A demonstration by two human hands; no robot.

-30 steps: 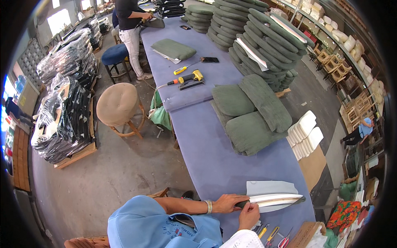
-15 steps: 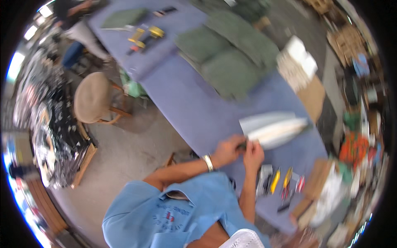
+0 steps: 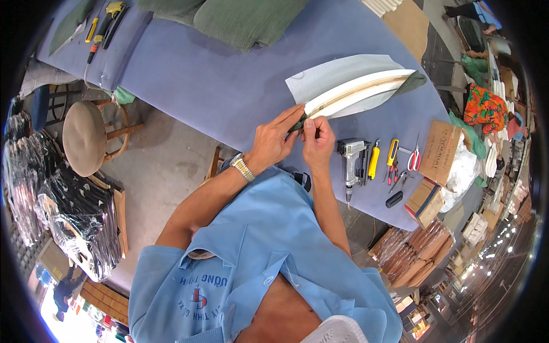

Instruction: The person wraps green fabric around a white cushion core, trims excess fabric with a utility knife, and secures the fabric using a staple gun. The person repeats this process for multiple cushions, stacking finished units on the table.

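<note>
A long, curved white padded piece (image 3: 360,91) with a wooden strip along its middle lies on the blue-covered table. Pale sheet material (image 3: 320,72) spreads out from beneath it, and dark green fabric (image 3: 413,83) shows at its far end. My left hand (image 3: 275,140) is closed on green fabric at the near end, its fingers reaching along the white edge. Close beside it, my right hand (image 3: 317,142) pinches the same fabric, thumb on top. How much cloth lies between the fingers is partly hidden.
Right of my hands lie a staple gun (image 3: 351,157), a yellow cutter (image 3: 374,160), pliers (image 3: 414,157) and other hand tools. Cardboard boxes (image 3: 440,151) stand at the table's right end. Green cushions (image 3: 246,23) lie farther back. A round stool (image 3: 84,138) stands left.
The view has swung, so the table and tools appear higher in the picture, and it is sharper now. Both hands stay at the near end of the padded piece.
</note>
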